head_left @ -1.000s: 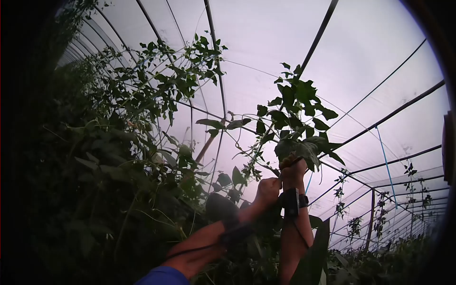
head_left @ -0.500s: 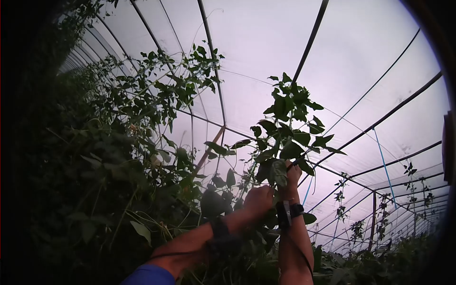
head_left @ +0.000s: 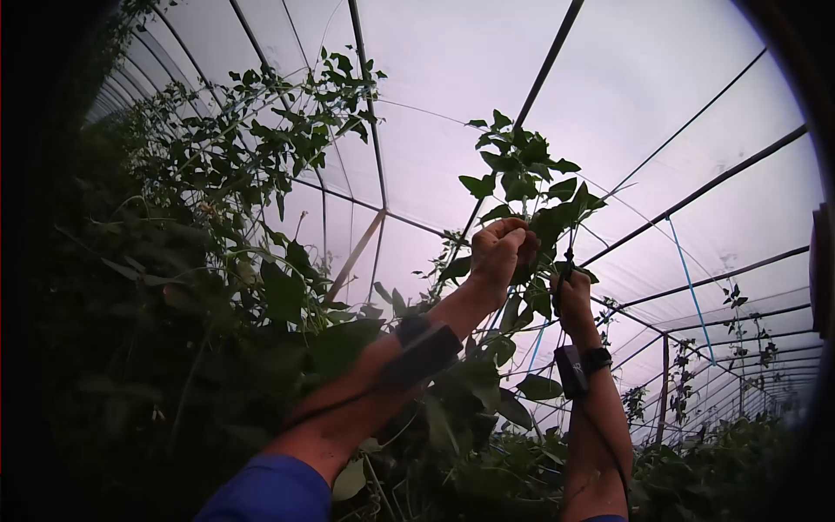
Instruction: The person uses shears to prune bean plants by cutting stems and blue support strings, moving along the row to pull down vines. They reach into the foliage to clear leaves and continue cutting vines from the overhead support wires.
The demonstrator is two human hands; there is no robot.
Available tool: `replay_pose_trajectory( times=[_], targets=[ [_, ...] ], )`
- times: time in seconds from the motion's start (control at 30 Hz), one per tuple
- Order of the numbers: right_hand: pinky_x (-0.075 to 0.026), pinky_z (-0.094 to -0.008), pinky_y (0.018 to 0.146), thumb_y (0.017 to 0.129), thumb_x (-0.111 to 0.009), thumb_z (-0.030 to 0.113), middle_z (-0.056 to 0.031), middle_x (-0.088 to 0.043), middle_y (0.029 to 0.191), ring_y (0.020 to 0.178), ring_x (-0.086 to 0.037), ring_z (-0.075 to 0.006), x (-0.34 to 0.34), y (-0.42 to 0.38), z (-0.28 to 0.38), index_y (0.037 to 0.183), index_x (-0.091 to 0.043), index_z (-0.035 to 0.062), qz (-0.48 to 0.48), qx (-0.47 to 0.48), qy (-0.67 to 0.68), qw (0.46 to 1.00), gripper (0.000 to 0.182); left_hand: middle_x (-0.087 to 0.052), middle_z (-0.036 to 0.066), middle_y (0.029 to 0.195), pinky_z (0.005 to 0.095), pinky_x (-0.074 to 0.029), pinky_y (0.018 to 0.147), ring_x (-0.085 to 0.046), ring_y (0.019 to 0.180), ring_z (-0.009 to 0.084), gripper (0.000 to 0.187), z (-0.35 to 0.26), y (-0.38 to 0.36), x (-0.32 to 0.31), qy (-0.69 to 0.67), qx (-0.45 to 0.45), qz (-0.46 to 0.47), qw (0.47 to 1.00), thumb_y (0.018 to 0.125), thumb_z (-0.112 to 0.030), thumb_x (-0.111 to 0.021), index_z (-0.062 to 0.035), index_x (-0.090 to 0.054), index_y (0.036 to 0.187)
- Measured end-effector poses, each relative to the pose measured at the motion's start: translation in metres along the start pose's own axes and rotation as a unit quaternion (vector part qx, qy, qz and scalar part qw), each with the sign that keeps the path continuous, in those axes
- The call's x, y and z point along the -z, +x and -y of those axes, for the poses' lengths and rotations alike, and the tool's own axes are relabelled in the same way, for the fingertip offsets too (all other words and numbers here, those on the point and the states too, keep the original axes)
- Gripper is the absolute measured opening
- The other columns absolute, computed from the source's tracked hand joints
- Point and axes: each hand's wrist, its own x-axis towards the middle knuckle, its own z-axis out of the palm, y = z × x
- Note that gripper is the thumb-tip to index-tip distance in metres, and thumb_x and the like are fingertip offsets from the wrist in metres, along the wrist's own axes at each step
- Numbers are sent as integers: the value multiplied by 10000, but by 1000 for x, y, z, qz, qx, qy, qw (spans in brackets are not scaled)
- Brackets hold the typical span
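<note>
A climbing vine (head_left: 522, 161) with broad green leaves rises in front of me, its leafy top against the pale roof. My left hand (head_left: 497, 258) is closed at the vine's upper stem, thumb and fingers pinched together among the leaves. Lower and to the right, my right hand (head_left: 574, 304) is closed with a slender dark object (head_left: 565, 271) sticking up out of the fist; its kind cannot be made out. Leaves hang between the two hands and partly hide the stem. Both wrists wear dark strapped devices with cables.
Dense foliage (head_left: 174, 348) fills the left side and the bottom. Dark roof pipes (head_left: 548, 65) hold up translucent sheeting overhead. A blue string (head_left: 691, 287) hangs at the right, near thin vines (head_left: 683, 374) and an upright post (head_left: 664, 391).
My left hand has moved up along the vine, from below the right hand to above it. My right hand has shifted right, and the vine top leans slightly left.
</note>
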Motion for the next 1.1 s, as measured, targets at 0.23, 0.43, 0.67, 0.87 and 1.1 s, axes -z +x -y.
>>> replay_pose_trajectory(
  times=[0.23,0.43,0.67,0.87,1.1],
  targets=[
    [-401,-341,504,793,-560,146,-115,-559,581,538,-511,-155,-41,-4,-20,720,-573,-60,-34,51,-103,993,219,-613,100,819,344,-534,658,-632,743,206,101,38,34,17,166,212,-105,957,840,-80,-546,18,-569,847],
    [-417,-349,512,839,-534,195,-123,-593,618,552,-563,-181,-54,-8,-17,736,-587,-45,-23,72,-105,992,267,-628,123,738,342,-511,608,-628,663,275,296,39,44,40,631,-112,237,730,616,-160,-760,-71,-611,855],
    [-406,-378,545,829,-518,143,-185,-588,666,596,-560,-243,-53,-9,-55,803,-569,-55,-99,71,-115,986,205,-601,166,669,333,-492,564,-617,603,235,237,102,93,45,637,-173,150,736,596,-146,-715,-36,-607,775],
    [-346,-279,431,797,-468,65,-32,-510,596,480,-437,-104,-58,-22,-69,778,-549,-40,-62,92,-69,991,135,-627,128,699,332,-469,572,-648,690,242,163,120,83,51,576,-272,79,767,655,-128,-692,-71,-640,798],
    [-454,-408,589,770,-466,48,-215,-588,674,635,-597,-349,-76,-41,-63,841,-564,-63,-69,69,-118,988,164,-545,56,575,303,-364,433,-500,478,137,159,118,75,52,-27,184,-91,978,739,-132,-644,-49,-559,633]
  ],
)
